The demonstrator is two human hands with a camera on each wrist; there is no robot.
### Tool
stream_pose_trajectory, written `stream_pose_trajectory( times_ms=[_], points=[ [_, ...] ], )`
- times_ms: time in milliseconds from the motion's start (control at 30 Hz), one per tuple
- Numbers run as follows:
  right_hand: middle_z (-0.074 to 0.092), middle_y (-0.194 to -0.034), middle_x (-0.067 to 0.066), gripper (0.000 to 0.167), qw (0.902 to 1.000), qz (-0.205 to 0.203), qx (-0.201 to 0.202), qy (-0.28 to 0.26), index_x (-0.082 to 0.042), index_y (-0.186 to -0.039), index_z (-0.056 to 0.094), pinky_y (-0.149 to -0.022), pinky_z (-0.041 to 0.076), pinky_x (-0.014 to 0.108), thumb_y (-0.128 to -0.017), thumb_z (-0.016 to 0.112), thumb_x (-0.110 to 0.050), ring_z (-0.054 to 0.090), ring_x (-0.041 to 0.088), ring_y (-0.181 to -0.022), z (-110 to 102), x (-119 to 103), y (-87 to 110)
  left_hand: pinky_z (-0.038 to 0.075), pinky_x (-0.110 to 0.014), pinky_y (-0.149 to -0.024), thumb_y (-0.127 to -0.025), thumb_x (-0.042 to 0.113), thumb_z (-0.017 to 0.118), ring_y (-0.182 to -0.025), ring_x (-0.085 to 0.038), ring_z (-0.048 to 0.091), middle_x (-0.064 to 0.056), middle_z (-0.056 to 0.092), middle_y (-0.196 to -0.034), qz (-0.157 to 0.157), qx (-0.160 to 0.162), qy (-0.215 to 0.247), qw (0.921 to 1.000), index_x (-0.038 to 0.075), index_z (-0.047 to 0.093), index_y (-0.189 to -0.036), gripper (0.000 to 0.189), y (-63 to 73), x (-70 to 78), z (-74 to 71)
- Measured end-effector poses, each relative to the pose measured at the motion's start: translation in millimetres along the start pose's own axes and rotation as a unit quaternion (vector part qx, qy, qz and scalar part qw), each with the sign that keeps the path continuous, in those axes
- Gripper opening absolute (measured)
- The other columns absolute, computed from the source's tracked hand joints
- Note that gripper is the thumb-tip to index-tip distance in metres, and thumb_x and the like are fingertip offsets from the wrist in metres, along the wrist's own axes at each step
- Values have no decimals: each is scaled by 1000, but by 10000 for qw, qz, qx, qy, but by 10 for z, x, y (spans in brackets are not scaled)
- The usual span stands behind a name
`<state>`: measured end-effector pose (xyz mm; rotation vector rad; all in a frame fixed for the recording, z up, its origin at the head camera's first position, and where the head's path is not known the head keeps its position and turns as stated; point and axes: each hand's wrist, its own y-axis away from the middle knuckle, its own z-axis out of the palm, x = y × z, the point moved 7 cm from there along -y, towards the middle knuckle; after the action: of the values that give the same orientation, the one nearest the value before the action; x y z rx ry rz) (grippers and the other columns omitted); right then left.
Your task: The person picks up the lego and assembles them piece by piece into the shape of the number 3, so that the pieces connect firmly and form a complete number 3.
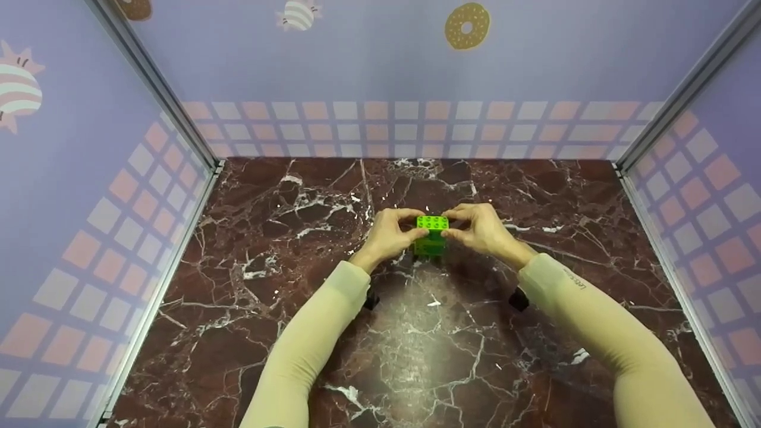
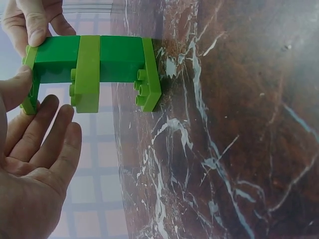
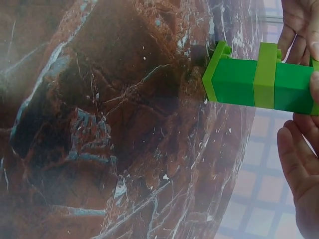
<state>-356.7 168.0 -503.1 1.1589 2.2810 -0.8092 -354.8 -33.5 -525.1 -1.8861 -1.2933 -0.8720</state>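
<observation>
A tower of toy building bricks stands upright on the table, with dark green bricks (image 2: pixel 121 59) between light green studded bricks. Its light green top brick (image 1: pixel 432 222) shows its studs in the head view. My left hand (image 1: pixel 392 233) pinches the left end of that top brick, thumb on the near side and fingers behind. At the right end, my right hand (image 1: pixel 480 227) pinches the same brick between thumb and fingers. The middle light green brick (image 3: pixel 265 74) and the bottom light green brick (image 3: pixel 214 74) project beyond the dark green ones.
The tower rests on a dark red marbled tabletop (image 1: pixel 416 356). Purple panels with a checked border enclose it at the back (image 1: pixel 380 65), left (image 1: pixel 59 178) and right (image 1: pixel 713 196). A dark wrist device (image 1: pixel 519 299) hangs below the right sleeve.
</observation>
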Motion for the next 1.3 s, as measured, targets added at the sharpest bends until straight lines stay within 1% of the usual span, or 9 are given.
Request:
stream_pose_trajectory(
  times_ms=[200,367,533,700,833,967,1067,1200,1300],
  points=[
    [85,-116,21,35,9999,-117,68,-29,3,-124,84,-82,69,53,-93,92,-12,83,42,-98,8,-22,35,67,-42,-100,-96,19,90,-106,-30,84,-13,87,-122,41,-72,264,9996,8,82,-130,37,18,-6,17],
    [84,-115,23,34,9999,-121,37,-90,4,-124,82,-82,70,56,-94,91,-10,84,44,-97,-4,-51,27,68,-45,-99,-97,17,88,-108,-34,84,-17,85,-125,106,-85,482,9987,4,80,-133,39,19,-1,13],
    [84,-114,22,35,9999,-32,-61,-90,2,-125,82,-87,69,58,-94,90,-10,83,45,-101,0,-49,20,69,-46,-97,-98,18,88,-108,-37,84,-19,84,-129,183,-50,454,9988,3,77,-138,45,39,-13,10],
    [82,-124,27,50,9982,319,-5,-513,6,-137,76,-91,69,60,-92,92,-9,82,48,-108,-4,12,62,63,-53,-110,-95,18,90,-119,-39,81,-20,81,-136,287,-40,324,9991,0,74,-143,53,55,-50,25],
    [80,-129,31,56,9942,662,18,-842,8,-142,71,-96,67,61,-92,91,-7,81,52,-112,13,108,127,59,-52,-118,-93,17,92,-127,-38,78,-20,80,-138,154,32,200,9997,1,75,-142,54,89,-119,23],
    [80,-131,30,58,9914,1013,-7,-830,5,-144,71,-100,66,60,-92,92,-10,80,51,-116,49,200,209,60,-53,-116,-92,17,92,-126,-38,78,-21,81,-137,6,66,162,9998,1,75,-141,55,126,-178,15],
    [79,-135,28,60,9887,1207,-29,-893,4,-145,71,-105,65,59,-91,92,-9,80,48,-120,91,240,254,63,-52,-113,-92,13,92,-125,-41,79,-23,80,-136,-55,32,385,9992,-2,74,-142,55,140,-210,23],
    [78,-137,27,58,9867,1273,12,-1012,4,-144,72,-108,64,57,-90,91,-6,80,46,-122,165,266,284,66,-47,-107,-92,8,91,-123,-42,80,-24,80,-136,-160,-51,733,9972,-4,74,-141,53,153,-246,57],
    [79,-136,27,57,9857,1274,64,-1099,5,-143,72,-105,66,56,-90,91,-4,81,46,-118,223,265,300,67,-41,-105,-92,7,91,-121,-38,82,-22,81,-135,-231,-63,735,9970,-3,75,-140,51,167,-262,82]
  ],
)
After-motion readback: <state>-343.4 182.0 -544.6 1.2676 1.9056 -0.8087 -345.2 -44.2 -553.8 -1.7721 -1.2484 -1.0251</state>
